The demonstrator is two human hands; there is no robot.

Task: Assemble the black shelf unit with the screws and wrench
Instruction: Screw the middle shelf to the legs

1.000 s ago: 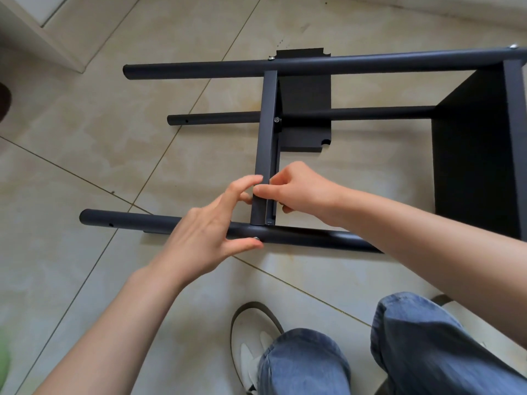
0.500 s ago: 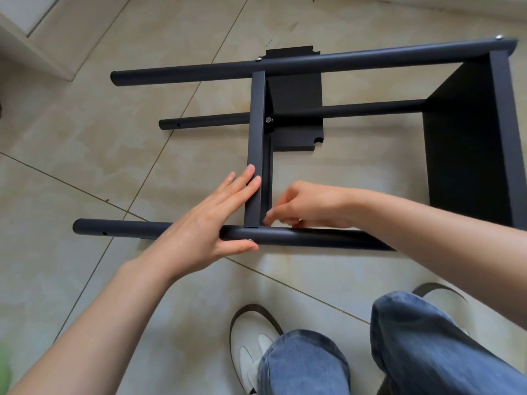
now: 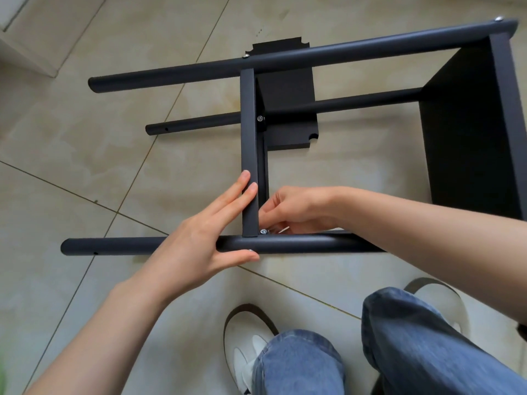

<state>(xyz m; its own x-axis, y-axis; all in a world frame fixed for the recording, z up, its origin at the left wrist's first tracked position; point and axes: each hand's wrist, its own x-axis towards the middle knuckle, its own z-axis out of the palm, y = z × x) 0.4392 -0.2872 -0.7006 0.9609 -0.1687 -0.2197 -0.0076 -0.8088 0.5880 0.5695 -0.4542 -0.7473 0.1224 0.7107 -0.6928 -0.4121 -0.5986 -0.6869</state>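
Where round matte tube (image 3: pixel 299 243) meets flat crossbar (image 3: pixel 247 138), a shiny screw (image 3: pixel 263 231)

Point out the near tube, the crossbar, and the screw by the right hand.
near tube (image 3: pixel 299 244): head view, bare stretch of the tube right of the joint.
crossbar (image 3: pixel 247 124): head view, middle of its flat upper face.
screw (image 3: pixel 263 231): head view, silver head at the foot of the crossbar.

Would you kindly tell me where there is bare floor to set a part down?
Bare tile lies left of the cross bar, between the near tube and far tube. It is crowded at the joint, where the left hand and right hand work.
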